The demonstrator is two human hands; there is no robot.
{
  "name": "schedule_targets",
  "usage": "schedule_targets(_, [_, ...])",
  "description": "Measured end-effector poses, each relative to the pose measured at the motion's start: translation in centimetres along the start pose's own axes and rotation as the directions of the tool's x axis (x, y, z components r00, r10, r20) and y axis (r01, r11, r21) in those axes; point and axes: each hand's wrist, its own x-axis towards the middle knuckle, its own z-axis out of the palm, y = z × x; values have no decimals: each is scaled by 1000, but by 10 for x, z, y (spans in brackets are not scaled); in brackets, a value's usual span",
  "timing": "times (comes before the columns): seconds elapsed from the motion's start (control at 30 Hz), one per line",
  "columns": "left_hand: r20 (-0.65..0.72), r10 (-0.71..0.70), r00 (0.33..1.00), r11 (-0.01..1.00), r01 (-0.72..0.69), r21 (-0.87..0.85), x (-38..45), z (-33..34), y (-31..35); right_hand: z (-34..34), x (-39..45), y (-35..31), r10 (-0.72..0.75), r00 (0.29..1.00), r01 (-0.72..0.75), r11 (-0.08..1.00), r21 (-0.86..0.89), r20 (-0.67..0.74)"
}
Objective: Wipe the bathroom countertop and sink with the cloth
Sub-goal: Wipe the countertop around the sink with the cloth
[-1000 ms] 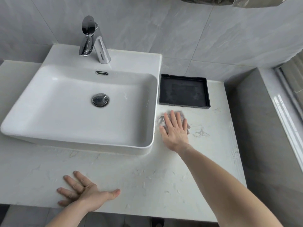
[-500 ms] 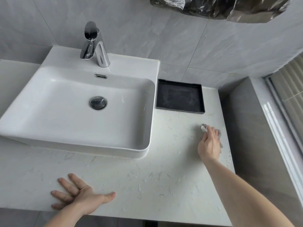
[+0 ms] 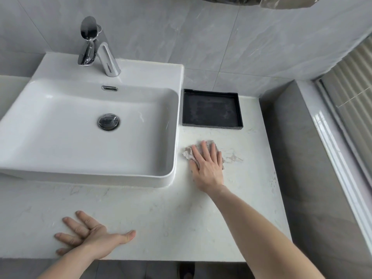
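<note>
A small pale grey cloth (image 3: pixel 187 153) lies on the white marbled countertop (image 3: pixel 165 214), just right of the white vessel sink (image 3: pixel 60 137). My right hand (image 3: pixel 208 167) presses flat on the cloth with straight fingers, hiding most of it. Near the front edge of the countertop, my left hand (image 3: pixel 90 236) rests flat with its fingers spread. The sink basin has a chrome drain (image 3: pixel 108 121) and looks bare.
A black square tray (image 3: pixel 211 108) sits behind my right hand, against the tiled wall. A chrome faucet (image 3: pixel 96 47) stands at the back of the sink. A grey side wall and a window ledge (image 3: pixel 330 141) bound the countertop on the right.
My right hand has slid the cloth left, from the countertop's right side back to beside the sink. My left hand has stayed in place.
</note>
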Motion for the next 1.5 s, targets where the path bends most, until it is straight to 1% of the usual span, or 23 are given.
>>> schedule_targets(0.1, [-2,8,1000,1000,-8,3,0,0,0,-21,-2,47,127,990,-127,992,3,-64])
schedule_targets(0.17, [1,10,1000,1000,-10,-2,0,-1,0,-39,-7,88,222,969,-220,975,30,-112])
schedule_targets(0.27, [10,21,1000,1000,-21,-8,1,-1,-3,-69,-20,134,359,914,-324,926,193,-186])
schedule_targets(0.3, [15,26,1000,1000,-26,-12,1,-2,-4,-80,-24,135,432,878,-374,888,268,-207])
schedule_targets(0.33, [20,30,999,999,-30,-16,1,-3,-4,-87,-26,135,506,834,-435,848,301,-221])
schedule_targets(0.37, [23,34,999,999,-34,-18,0,-3,-5,-90,-28,130,544,805,-468,827,310,-237])
schedule_targets(0.4, [27,37,999,999,-37,-16,0,-4,-5,-92,-31,120,549,799,-458,821,341,-247])
schedule_targets(0.47, [36,38,999,999,-37,-14,-1,-5,-5,-85,-36,92,465,847,-345,850,398,-259])
schedule_targets(0.5, [38,36,999,999,-35,-13,-2,-6,-5,-78,-39,76,394,882,-270,872,408,-260])
schedule_targets(0.57, [41,34,999,999,-33,-9,-2,-6,-5,-57,-45,41,198,948,-87,915,394,-250])
schedule_targets(0.63, [40,35,999,999,-35,-3,-1,-4,-5,-35,-49,6,5,984,47,956,290,-178])
schedule_targets(0.67, [39,34,999,999,-34,-2,-1,-4,-5,-21,-49,-7,-60,991,83,976,200,-119])
schedule_targets(0.7, [38,32,999,999,-32,0,0,-3,-5,-8,-51,-19,-86,995,90,989,115,-40])
schedule_targets(0.77, [33,32,999,999,-33,11,0,-3,-5,10,-55,-33,-65,996,64,998,12,65])
schedule_targets(0.8, [30,36,999,999,-36,14,0,-2,-5,15,-57,-33,-60,996,61,998,-14,70])
schedule_targets(0.87, [20,42,999,999,-43,18,0,-2,-5,15,-60,-23,-34,998,35,999,-31,44])
schedule_targets(0.93, [16,43,999,999,-43,25,0,-1,-5,7,-61,-1,45,999,-45,999,-28,18])
schedule_targets(1.1, [17,44,999,999,-44,15,-1,-1,-6,-28,-70,87,232,971,-235,971,-41,-64])
schedule_targets(1.2, [19,48,999,999,-48,9,-3,-2,-6,-52,-81,140,351,931,-349,936,35,-98])
schedule_targets(1.3, [17,49,999,999,-49,-9,-4,-3,-6,-70,-82,149,434,886,-413,898,150,-163])
schedule_targets(1.37, [23,52,998,999,-52,-14,-4,-4,-6,-74,-76,128,411,881,-365,905,217,-233])
schedule_targets(1.43, [23,57,998,998,-57,-14,-6,-3,-7,-66,-73,93,286,919,-209,937,279,-271])
schedule_targets(1.5, [25,58,998,998,-58,-18,-6,-3,-6,-45,-75,54,147,962,-72,950,304,-230])
